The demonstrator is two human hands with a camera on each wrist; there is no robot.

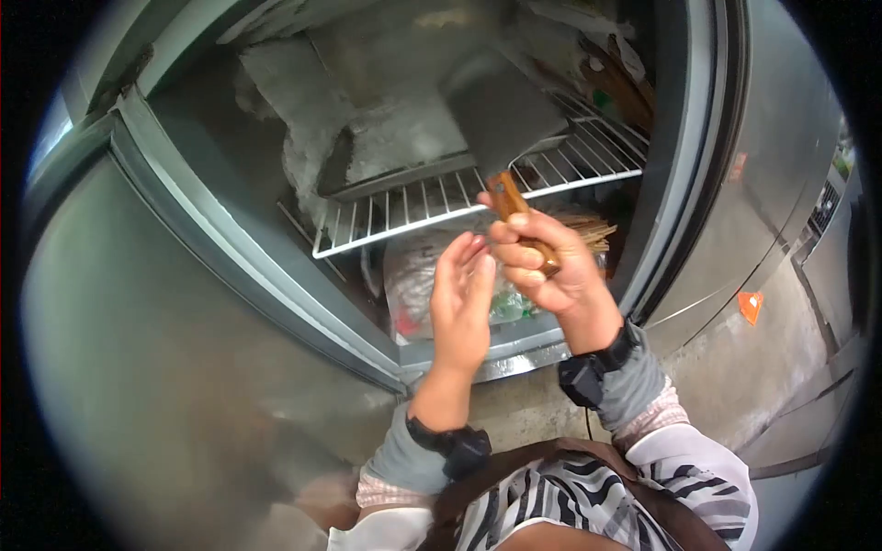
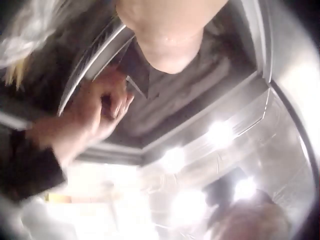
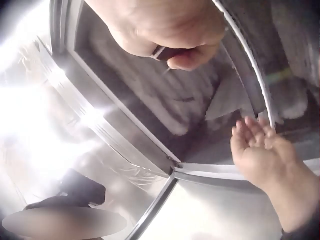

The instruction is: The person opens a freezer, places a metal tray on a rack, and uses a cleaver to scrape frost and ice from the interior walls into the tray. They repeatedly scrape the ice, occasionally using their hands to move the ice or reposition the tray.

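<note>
The right hand [image 1: 560, 266] grips the wooden handle [image 1: 507, 196] of a broad dark-grey blade [image 1: 501, 106], which points up into the metal cabinet over the wire shelf. Fingers of that hand curl round the handle, also in the right wrist view, where the hand [image 3: 165, 25] fills the top. Just left of it, the left hand [image 1: 462, 303] is raised with fingers fairly straight and holds nothing; the right wrist view shows its palm and fingers [image 3: 267, 155]. In the left wrist view the left hand [image 2: 170, 35] is cropped at the top, its fingertips unclear.
Frost coats the cabinet's inside. A metal tray [image 1: 404, 176] lies on the white wire shelf [image 1: 400, 220]. Below are plastic bags [image 1: 413, 285] and thin sticks [image 1: 593, 231]. An opened steel door [image 1: 184, 349] stands at left; an orange piece [image 1: 750, 308] is at right.
</note>
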